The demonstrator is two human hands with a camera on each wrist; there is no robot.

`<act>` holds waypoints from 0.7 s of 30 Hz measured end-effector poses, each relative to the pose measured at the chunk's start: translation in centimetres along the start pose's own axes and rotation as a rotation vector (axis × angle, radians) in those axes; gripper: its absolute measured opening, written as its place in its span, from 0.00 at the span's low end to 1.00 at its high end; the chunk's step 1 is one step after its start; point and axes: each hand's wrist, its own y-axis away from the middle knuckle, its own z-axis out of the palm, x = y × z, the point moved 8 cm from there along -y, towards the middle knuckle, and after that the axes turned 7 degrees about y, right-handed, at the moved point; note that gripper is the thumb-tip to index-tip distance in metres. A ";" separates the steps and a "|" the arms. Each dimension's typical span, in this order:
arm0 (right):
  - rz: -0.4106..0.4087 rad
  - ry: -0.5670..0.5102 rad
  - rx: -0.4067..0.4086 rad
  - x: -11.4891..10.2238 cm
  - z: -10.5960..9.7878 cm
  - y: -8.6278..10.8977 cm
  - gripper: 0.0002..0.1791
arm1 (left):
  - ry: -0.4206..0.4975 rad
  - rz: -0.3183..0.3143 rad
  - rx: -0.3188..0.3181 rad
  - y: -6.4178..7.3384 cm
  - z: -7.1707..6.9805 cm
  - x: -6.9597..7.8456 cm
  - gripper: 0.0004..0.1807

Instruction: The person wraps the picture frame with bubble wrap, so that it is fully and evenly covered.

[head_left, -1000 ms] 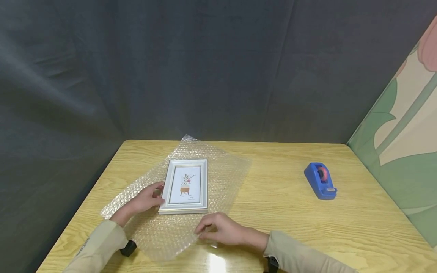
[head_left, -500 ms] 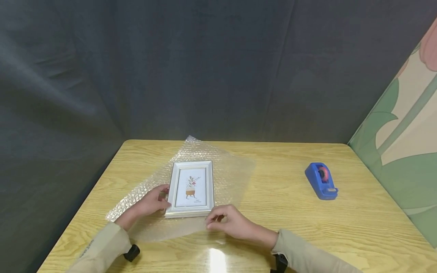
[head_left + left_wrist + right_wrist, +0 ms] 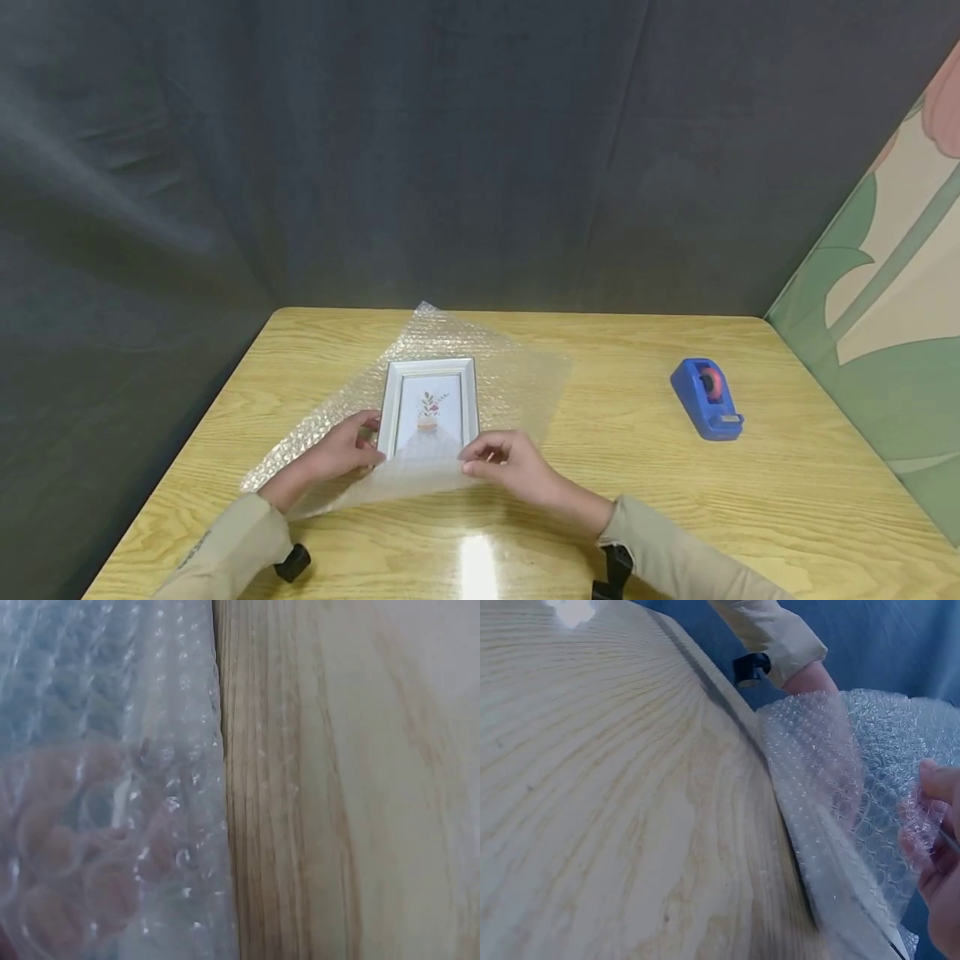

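A white picture frame [image 3: 432, 404] with a plant print lies on a sheet of bubble wrap [image 3: 513, 375] set at a slant. My left hand [image 3: 345, 447] holds the frame by its lower left side, thumb near the corner; in the left wrist view, clear wrap veils its fingers [image 3: 82, 840]. At the frame's lower right corner, my right hand [image 3: 513, 465] pinches the near edge of the wrap, fingers curled. That raised flap covers the lower part of the print. In the right wrist view the pinched wrap bunches between thumb and fingers.
To the right on the wooden table [image 3: 600, 375] stands a blue tape dispenser [image 3: 707, 400] with a reddish roll. A dark curtain [image 3: 480, 158] hangs behind the table, and a flower-patterned panel [image 3: 892, 333] borders its right side.
My right hand has lifted the near edge of the bubble wrap up and away from me, over the frame's lower part. Frame and left hand have shifted slightly right and nearer.
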 end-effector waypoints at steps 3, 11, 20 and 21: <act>0.009 -0.036 0.025 0.9 -0.2 -0.1 0.08 | -0.034 0.022 -0.004 0.1 0.4 0.2 0.34; 0.056 -0.076 0.119 2.5 -1.1 -0.9 0.08 | -0.098 0.009 -0.030 0.5 0.0 1.2 0.30; 0.202 -0.087 0.222 3.2 -2.2 -1.9 0.08 | -0.141 -0.007 0.046 -0.3 -3.2 3.1 0.32; 0.222 -0.088 0.235 3.1 -2.3 -2.0 0.08 | -0.142 -0.008 0.046 -0.3 -3.4 3.3 0.32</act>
